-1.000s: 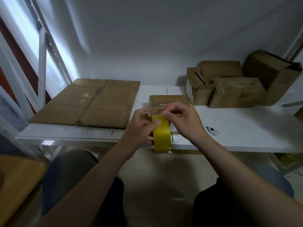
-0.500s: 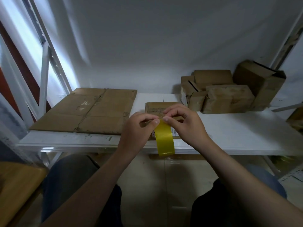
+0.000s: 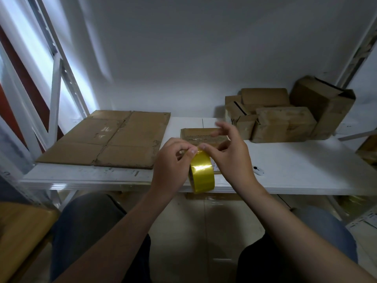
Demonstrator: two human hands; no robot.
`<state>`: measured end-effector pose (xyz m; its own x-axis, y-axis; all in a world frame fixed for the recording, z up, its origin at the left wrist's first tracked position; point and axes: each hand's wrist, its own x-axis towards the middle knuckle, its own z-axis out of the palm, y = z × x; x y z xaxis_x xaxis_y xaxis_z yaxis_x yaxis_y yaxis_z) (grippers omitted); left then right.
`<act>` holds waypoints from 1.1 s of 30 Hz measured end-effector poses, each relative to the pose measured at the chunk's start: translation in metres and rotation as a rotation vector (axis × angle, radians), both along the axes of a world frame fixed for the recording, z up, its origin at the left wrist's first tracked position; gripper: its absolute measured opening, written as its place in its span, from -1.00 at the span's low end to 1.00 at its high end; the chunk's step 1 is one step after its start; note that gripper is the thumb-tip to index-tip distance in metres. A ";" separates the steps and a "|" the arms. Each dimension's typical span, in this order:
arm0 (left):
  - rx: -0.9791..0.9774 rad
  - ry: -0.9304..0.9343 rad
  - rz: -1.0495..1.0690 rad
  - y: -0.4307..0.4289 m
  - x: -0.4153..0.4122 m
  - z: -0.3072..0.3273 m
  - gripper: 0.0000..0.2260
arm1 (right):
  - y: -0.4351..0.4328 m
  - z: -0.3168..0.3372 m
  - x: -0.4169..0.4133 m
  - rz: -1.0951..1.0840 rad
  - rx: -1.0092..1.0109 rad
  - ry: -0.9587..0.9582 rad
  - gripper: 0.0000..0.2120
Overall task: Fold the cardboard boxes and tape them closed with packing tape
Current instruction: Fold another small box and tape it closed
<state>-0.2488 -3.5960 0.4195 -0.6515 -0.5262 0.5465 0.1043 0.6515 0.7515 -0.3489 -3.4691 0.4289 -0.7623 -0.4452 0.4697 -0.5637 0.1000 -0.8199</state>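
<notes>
Above the table (image 3: 295,172) edge, my left hand (image 3: 173,162) grips the tape roll (image 3: 202,173); at three o'clock, my right hand (image 3: 231,157) spreads its fingers.

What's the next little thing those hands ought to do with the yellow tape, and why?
Probably pick up the end on the roll and pull a strip toward the box. The left hand holds the roll over the table edge; the right hand has its thumb on the roll's top, fingers lifted, and no strip is out yet.
</notes>
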 end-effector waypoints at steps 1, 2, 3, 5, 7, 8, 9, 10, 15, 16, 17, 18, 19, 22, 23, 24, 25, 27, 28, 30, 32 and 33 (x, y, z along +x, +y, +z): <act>0.000 0.000 0.000 0.000 0.001 -0.001 -0.89 | 0.000 -0.002 -0.001 0.000 0.001 0.050 -0.66; 0.001 0.003 -0.002 -0.001 0.002 -0.001 -0.88 | 0.001 -0.003 -0.001 0.012 0.008 0.103 -0.79; 0.003 0.007 -0.004 -0.001 0.003 -0.002 -0.88 | 0.001 -0.006 -0.002 0.035 0.018 0.136 -0.89; 0.003 0.017 -0.009 -0.001 0.005 -0.002 -0.87 | 0.002 -0.008 -0.002 0.068 0.046 0.130 -0.95; -0.005 0.028 -0.017 -0.002 0.006 -0.002 -0.86 | 0.004 -0.007 -0.002 0.125 0.075 0.095 -0.93; -0.011 0.033 -0.020 -0.002 0.005 -0.003 -0.86 | 0.006 -0.005 -0.003 0.168 0.094 0.072 -0.90; -0.012 0.037 -0.024 -0.002 0.005 -0.003 -0.87 | 0.007 -0.004 -0.003 0.212 0.115 0.053 -0.86; -0.008 0.037 -0.027 -0.003 0.004 -0.003 -0.90 | 0.007 -0.003 -0.003 0.244 0.130 0.037 -0.83; 0.031 0.014 -0.036 -0.005 0.004 -0.005 -0.95 | 0.005 0.005 -0.002 0.212 0.217 0.144 -0.87; 0.041 0.013 -0.034 -0.005 0.005 -0.005 -0.96 | 0.004 0.007 -0.003 0.197 0.225 0.170 -0.89; 0.056 0.006 -0.029 -0.006 0.005 -0.006 -0.96 | 0.003 0.008 -0.005 0.187 0.226 0.179 -0.92; 0.074 -0.011 -0.021 -0.005 0.006 -0.006 -0.94 | 0.002 0.009 -0.006 0.180 0.231 0.181 -0.94; 0.089 -0.034 -0.010 -0.005 0.006 -0.007 -0.92 | 0.001 0.010 -0.007 0.176 0.245 0.192 -0.96; 0.111 -0.071 0.014 -0.003 0.006 -0.005 -0.91 | -0.002 0.008 -0.005 0.138 0.291 0.309 -0.95; 0.163 -0.093 0.005 -0.003 0.006 -0.004 -0.92 | -0.003 0.006 -0.005 0.109 0.301 0.356 -0.94; 0.257 -0.138 -0.015 -0.002 0.007 -0.002 -0.89 | -0.004 0.004 -0.005 0.081 0.300 0.390 -0.93; 0.381 -0.199 -0.046 -0.002 0.007 -0.001 -0.79 | -0.004 0.002 -0.006 0.057 0.285 0.405 -0.93; 0.619 -0.297 -0.139 -0.005 0.004 -0.003 -0.57 | -0.005 -0.001 -0.008 0.026 0.250 0.399 -0.93; 0.658 -0.324 -0.153 -0.006 0.003 -0.004 -0.48 | -0.005 -0.002 -0.008 0.020 0.244 0.412 -0.93; 0.623 -0.329 -0.154 -0.007 0.001 -0.004 -0.36 | -0.004 -0.004 -0.006 0.000 0.262 0.516 -0.93; 0.626 -0.320 -0.160 -0.007 -0.001 -0.001 -0.35 | -0.003 -0.005 -0.004 -0.013 0.273 0.628 -0.91; 0.650 -0.316 -0.172 -0.009 -0.001 -0.001 -0.36 | -0.002 -0.006 -0.004 -0.012 0.264 0.648 -0.90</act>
